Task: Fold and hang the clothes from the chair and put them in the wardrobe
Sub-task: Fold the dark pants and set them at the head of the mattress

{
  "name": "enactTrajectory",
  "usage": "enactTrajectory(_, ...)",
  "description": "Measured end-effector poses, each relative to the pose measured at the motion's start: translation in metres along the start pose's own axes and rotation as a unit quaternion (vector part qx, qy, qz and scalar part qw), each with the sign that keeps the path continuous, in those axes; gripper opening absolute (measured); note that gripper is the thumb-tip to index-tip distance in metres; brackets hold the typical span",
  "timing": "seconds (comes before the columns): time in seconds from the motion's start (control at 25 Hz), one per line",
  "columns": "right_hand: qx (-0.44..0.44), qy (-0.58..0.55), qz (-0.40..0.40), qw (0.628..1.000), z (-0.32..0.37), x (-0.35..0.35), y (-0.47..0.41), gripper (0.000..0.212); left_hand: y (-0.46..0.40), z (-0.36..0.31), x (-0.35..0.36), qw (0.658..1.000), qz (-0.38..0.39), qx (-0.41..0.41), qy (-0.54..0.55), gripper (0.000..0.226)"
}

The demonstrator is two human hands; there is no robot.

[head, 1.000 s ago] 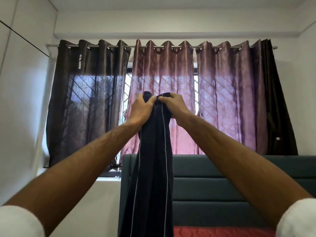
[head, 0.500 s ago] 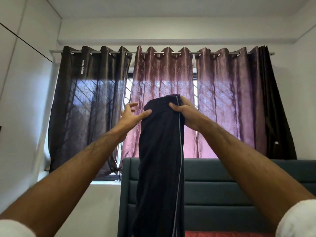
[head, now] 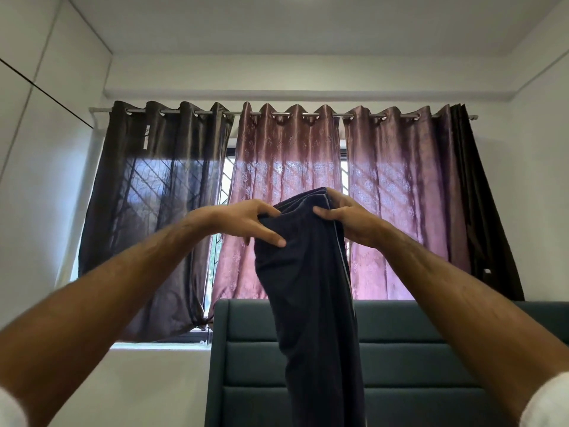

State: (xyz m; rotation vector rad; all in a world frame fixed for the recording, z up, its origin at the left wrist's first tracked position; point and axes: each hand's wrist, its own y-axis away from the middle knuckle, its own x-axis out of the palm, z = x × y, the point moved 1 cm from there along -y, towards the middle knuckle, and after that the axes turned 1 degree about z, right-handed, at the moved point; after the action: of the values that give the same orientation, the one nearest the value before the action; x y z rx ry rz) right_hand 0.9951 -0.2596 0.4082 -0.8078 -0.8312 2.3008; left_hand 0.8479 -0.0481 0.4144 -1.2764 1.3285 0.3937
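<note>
Curtains (head: 286, 192) behind, headboard (head: 400, 349) below them. Trousers (head: 308, 288) hang in front of the headboard, top edge pinched by left hand (head: 246, 221) and right hand (head: 348, 218). Judged light, limp, prone to slipping; best held at the top corners, along the piped seam.

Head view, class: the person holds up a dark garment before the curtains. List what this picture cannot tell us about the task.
- Garment: its lower part is cut off by the bottom edge, so its length and type stay uncertain.
- Left hand and right hand: some fingers are hidden behind the cloth.
- Chair and wardrobe: neither is identifiable in the head view.
- Headboard: partly hidden by the garment and arms.
- Window: mostly covered by the curtains.
</note>
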Motion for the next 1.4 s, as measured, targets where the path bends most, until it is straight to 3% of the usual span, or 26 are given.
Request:
enactTrajectory(0.12, 0.008, 0.034, 0.005, 0.999, 0.006, -0.002, 0.003, 0.03, 0.004, 0.002, -0.017, 0.997, -0.047, -0.048, -0.021, 0.052)
enactTrajectory(0.2, 0.004, 0.039, -0.008, 0.999, 0.015, 0.001, 0.002, 0.027, 0.006, 0.004, -0.021, 0.987, -0.105, -0.015, 0.117, 0.063)
enactTrajectory(0.28, -0.005, 0.012, -0.032, 0.999, 0.027, 0.005, -0.003, 0.025, 0.008, 0.002, -0.025, 0.95, -0.136, 0.05, 0.276, 0.071)
enactTrajectory(0.36, -0.01, -0.029, -0.037, 0.999, 0.045, 0.007, -0.004, 0.025, 0.011, -0.007, -0.031, 0.919, -0.151, 0.116, 0.345, 0.069)
enactTrajectory(0.6, -0.081, -0.137, -0.009, 0.987, 0.108, 0.02, 0.014, 0.034, 0.032, -0.057, -0.067, 0.938, -0.077, 0.104, 0.321, 0.066)
enactTrajectory(0.8, -0.112, -0.208, -0.028, 0.971, 0.116, 0.035, -0.014, 0.022, 0.024, -0.055, -0.092, 0.925, -0.151, 0.109, 0.331, 0.064)
enactTrajectory(0.88, -0.08, -0.195, -0.033, 0.977, 0.083, 0.03, -0.023, 0.019, 0.014, -0.029, -0.086, 0.92, -0.165, 0.107, 0.34, 0.077)
enactTrajectory(1.0, -0.001, -0.113, -0.039, 0.993, 0.007, 0.015, -0.024, 0.016, 0.008, 0.037, -0.048, 0.925, -0.175, 0.034, 0.337, 0.101)
enactTrajectory(1.2, 0.157, -0.062, 0.009, 0.986, -0.145, 0.024, 0.014, 0.028, 0.022, 0.157, 0.077, 0.944, -0.083, -0.11, 0.299, 0.088)
enactTrajectory(1.4, 0.325, -0.119, 0.152, 0.926, -0.297, 0.042, 0.071, 0.052, 0.047, 0.237, 0.19, 0.937, 0.063, -0.223, 0.263, 0.05)
